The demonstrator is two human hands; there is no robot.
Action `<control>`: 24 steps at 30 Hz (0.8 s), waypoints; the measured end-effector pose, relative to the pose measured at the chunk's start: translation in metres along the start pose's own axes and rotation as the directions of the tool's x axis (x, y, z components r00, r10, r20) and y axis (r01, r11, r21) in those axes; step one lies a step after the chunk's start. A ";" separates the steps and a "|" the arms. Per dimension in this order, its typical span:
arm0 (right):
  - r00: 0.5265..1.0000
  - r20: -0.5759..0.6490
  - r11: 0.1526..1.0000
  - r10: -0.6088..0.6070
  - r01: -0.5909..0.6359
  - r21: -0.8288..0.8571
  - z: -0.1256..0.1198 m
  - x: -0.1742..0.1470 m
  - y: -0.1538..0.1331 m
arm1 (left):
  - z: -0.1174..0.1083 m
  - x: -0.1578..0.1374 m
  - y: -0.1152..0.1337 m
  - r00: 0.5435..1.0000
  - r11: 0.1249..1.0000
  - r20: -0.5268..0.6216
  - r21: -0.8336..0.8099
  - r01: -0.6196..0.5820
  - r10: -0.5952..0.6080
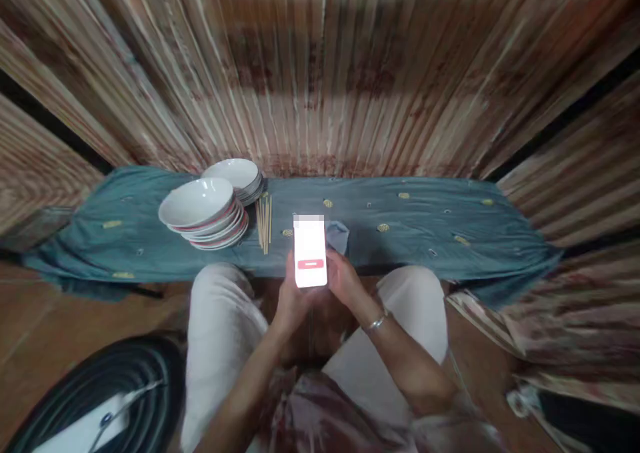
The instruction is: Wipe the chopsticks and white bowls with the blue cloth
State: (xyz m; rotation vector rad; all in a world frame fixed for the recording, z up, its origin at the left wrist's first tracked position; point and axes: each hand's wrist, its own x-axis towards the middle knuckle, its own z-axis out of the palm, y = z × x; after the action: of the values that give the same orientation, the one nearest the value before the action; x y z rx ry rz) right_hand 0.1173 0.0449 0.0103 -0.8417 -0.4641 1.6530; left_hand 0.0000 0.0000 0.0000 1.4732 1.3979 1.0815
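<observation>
A person's left hand (291,296) and right hand (347,281) grip a slim rectangular smartphone (311,253) by its lower sides, above the near edge of a table draped in wrinkled teal tablecloth (425,206) with yellow oval motifs. The glowing white screen carries a rounded red bar whose pale lettering is too blurred to read; its top is pixelated. A shiny silver-coloured bracelet (377,321) circles the right wrist. To the left, glossy white bowls (197,203) with red bands stand in a tilted stack before a second stack of white dishes (234,173), with slender, wood-coloured chopsticks (263,225) lying just beside them. Pleated, streaked brown-and-cream curtains (320,93) hang behind.
</observation>
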 end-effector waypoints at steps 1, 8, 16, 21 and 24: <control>1.000 0.005 1.000 0.003 -0.002 -0.008 -0.001 -0.001 -0.001 | 0.000 0.000 0.001 1.000 1.000 -0.008 -0.004 -0.016 0.016; 0.998 0.068 0.998 -0.019 0.023 -0.053 -0.003 -0.005 -0.006 | 0.000 0.000 0.003 0.999 1.000 -0.050 -0.023 -0.009 0.008; 0.996 0.072 0.994 -0.057 0.063 -0.085 -0.002 -0.008 -0.006 | 0.001 0.000 0.001 0.997 0.998 -0.069 -0.050 -0.035 0.032; 0.996 0.064 0.994 -0.055 0.061 -0.096 -0.004 -0.008 -0.006 | 0.001 0.000 -0.001 0.997 0.998 -0.065 -0.056 -0.040 0.036; 0.995 0.072 0.991 -0.065 0.072 -0.109 -0.005 -0.008 -0.005 | 0.001 -0.001 -0.003 0.997 0.998 -0.065 -0.053 -0.044 0.040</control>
State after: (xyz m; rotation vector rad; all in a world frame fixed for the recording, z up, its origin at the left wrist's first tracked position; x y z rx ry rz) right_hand 0.1249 0.0382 0.0131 -0.8441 -0.6308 1.6078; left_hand 0.0002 -0.0005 -0.0032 1.4461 1.3766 1.1933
